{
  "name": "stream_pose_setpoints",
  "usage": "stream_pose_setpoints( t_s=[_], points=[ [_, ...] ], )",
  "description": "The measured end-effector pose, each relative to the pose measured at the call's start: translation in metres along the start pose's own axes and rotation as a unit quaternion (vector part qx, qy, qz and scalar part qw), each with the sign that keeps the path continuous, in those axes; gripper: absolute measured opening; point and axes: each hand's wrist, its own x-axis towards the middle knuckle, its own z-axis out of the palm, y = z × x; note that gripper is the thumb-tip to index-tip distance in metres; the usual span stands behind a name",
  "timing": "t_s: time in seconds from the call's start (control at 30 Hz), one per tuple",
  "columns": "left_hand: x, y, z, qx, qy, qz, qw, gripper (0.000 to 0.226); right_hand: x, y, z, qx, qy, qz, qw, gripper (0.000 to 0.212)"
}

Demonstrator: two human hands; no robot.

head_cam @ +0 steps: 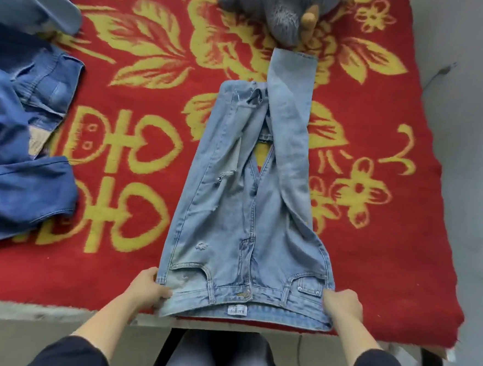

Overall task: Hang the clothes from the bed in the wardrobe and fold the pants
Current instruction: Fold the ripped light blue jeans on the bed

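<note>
Nearest, the left hand (pixel 150 290) and right hand (pixel 342 304) each clench their fingers on a waistband corner of the light jeans (pixel 232 210), which lie flat on the bed's red flowered blanket (pixel 375 220), legs pointing away. At the left sit heaped dark denim clothes (pixel 21 173), and farther off a grey plush toy (pixel 275 11) lies just beyond the longer leg's hem.

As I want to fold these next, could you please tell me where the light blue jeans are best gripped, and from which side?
Take the light blue jeans at the two ends of the waistband, coming from the near edge of the red blanket. They lie flat with the waistband nearest you and the legs running away; the left hand and right hand pinch those corners.
</note>
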Motion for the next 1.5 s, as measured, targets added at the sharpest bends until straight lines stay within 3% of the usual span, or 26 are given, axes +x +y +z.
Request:
stream_pose_setpoints(
  t_s=[0.1, 0.23, 0.33, 0.43, 0.53, 0.63, 0.77, 0.97, 1.13, 1.3, 1.37, 1.43, 1.47, 1.5],
  points=[
    [0.009, -0.012, 0.019, 0.082, 0.088, 0.016, 0.993, 0.036, 0.000, 0.005, 0.021, -0.071, 0.003, -0.066, 0.995, 0.043],
    [0.029, -0.002, 0.043, 0.081, 0.137, 0.076, 0.984, 0.054, 0.011, -0.016, 0.038, -0.062, 0.043, -0.144, 0.987, 0.045],
    [0.036, -0.002, 0.050, 0.113, 0.165, 0.075, 0.977, 0.040, 0.023, -0.023, 0.042, -0.071, 0.027, -0.138, 0.988, 0.030],
    [0.034, -0.015, 0.036, 0.131, 0.113, 0.049, 0.984, 0.034, 0.034, -0.011, 0.031, -0.122, 0.014, -0.097, 0.988, 0.033],
    [0.025, -0.029, 0.025, 0.123, 0.025, 0.002, 0.992, 0.047, 0.041, 0.006, 0.020, -0.145, -0.038, -0.041, 0.988, 0.042],
    [0.026, -0.030, 0.027, 0.185, 0.012, -0.009, 0.983, 0.046, 0.038, 0.010, 0.024, -0.150, -0.049, -0.037, 0.987, 0.047],
    [0.043, 0.014, 0.029, 0.163, 0.078, -0.007, 0.983, 0.053, 0.032, -0.027, 0.021, -0.135, 0.043, -0.139, 0.980, 0.051],
    [0.066, 0.109, 0.019, 0.140, 0.186, 0.157, 0.960, 0.063, 0.022, -0.127, 0.022, -0.107, 0.073, -0.312, 0.941, 0.041],
    [0.099, 0.165, 0.014, 0.146, 0.226, 0.208, 0.940, 0.058, 0.031, -0.199, 0.040, -0.137, 0.082, -0.431, 0.888, 0.043],
    [0.135, 0.211, 0.000, 0.136, 0.273, 0.294, 0.906, 0.057, 0.067, -0.269, 0.034, -0.196, 0.127, -0.541, 0.808, 0.052],
    [0.149, 0.230, -0.006, 0.149, 0.277, 0.316, 0.895, 0.054, 0.086, -0.292, 0.022, -0.207, 0.152, -0.505, 0.824, 0.053],
    [0.159, 0.247, -0.010, 0.139, 0.282, 0.315, 0.896, 0.046, 0.098, -0.311, 0.004, -0.165, 0.168, -0.395, 0.888, 0.049],
    [0.163, 0.256, -0.012, 0.120, 0.284, 0.308, 0.900, 0.043, 0.099, -0.319, -0.002, -0.156, 0.182, -0.356, 0.903, 0.046],
    [0.167, 0.266, -0.014, 0.099, 0.287, 0.304, 0.903, 0.043, 0.099, -0.328, -0.004, -0.162, 0.217, -0.363, 0.892, 0.042]
  ],
)
